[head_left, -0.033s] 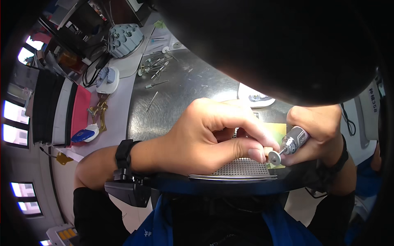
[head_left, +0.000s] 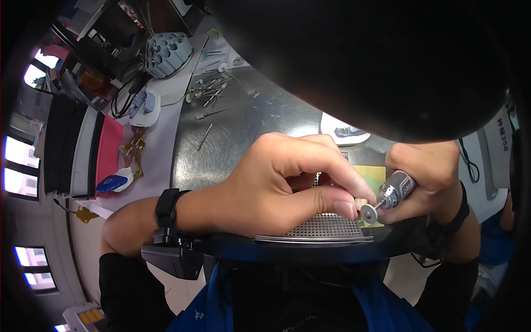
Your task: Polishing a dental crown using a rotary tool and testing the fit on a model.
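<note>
- left hand (head_left: 287, 188) is pinching a small tan piece (head_left: 361, 203) between thumb and forefinger; the piece is sitting at the fingertips, above a perforated metal grille (head_left: 326, 227).
- right hand (head_left: 428, 174) is grasping a grey rotary handpiece (head_left: 399, 187), fingers wrapping around its body.
- a pale disc (head_left: 369, 214) on the handpiece tip is facing the piece; cannot tell whether they are touching.
- yellow-green paper (head_left: 377, 174) is lying behind the disc.
- loose burs (head_left: 209, 89) are lying on the metal worktop (head_left: 265, 99), well apart from both hands.

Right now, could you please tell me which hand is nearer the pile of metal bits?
Left: the left hand is below and right of the metal bits; the right hand is much farther right.
</note>
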